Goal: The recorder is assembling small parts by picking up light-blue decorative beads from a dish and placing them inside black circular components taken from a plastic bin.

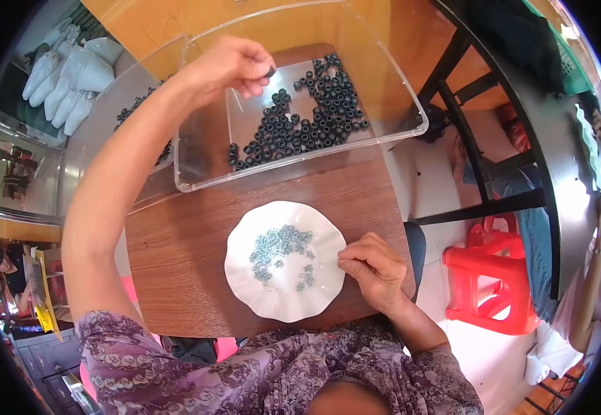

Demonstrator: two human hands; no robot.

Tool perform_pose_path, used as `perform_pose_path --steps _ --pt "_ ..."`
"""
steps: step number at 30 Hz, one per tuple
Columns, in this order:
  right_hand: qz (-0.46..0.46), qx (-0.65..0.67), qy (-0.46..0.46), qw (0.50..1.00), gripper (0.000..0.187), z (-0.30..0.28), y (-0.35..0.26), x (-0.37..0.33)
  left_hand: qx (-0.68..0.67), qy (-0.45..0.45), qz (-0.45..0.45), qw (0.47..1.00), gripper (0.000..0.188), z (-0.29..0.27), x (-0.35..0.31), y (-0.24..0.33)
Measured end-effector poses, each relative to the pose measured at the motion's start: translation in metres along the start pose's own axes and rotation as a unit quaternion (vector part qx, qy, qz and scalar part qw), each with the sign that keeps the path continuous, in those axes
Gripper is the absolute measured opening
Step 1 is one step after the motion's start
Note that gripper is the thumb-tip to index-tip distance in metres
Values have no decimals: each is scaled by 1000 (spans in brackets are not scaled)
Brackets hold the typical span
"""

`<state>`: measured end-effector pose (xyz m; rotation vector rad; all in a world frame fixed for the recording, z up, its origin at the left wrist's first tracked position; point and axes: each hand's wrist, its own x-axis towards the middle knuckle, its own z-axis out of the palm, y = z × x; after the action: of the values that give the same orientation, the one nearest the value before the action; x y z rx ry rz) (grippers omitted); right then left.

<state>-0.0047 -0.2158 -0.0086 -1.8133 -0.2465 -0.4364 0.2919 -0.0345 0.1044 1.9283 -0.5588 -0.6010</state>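
My left hand is raised over the far part of a clear plastic bin, pinching a small black ring-shaped part at its fingertips. Below it, many like black parts, round with holes, lie in a loose heap on the bin's floor. Nearer to me is a white plate with a wavy rim, holding a scatter of tiny blue-grey pieces. My right hand is at the plate's right rim, thumb and fingers pressed together; whether they grip the rim or a tiny piece is hidden.
Plate and bin stand on a brown wooden table. A second clear bin with black parts adjoins on the left. White bags sit at the far left. On the right are a red stool, a black-legged table and another person's arm.
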Motion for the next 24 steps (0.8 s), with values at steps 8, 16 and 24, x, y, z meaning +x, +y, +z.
perform_pose_path --steps 8,16,24 --pt "-42 -8 20 999 11 7 -22 -7 -345 -39 147 926 24 65 -157 35" --pt "-161 -40 35 985 12 9 -78 16 -519 -9 64 852 29 145 -210 -23" --pt "-184 -80 17 980 19 27 -84 26 -565 77 78 818 23 180 -215 -25"
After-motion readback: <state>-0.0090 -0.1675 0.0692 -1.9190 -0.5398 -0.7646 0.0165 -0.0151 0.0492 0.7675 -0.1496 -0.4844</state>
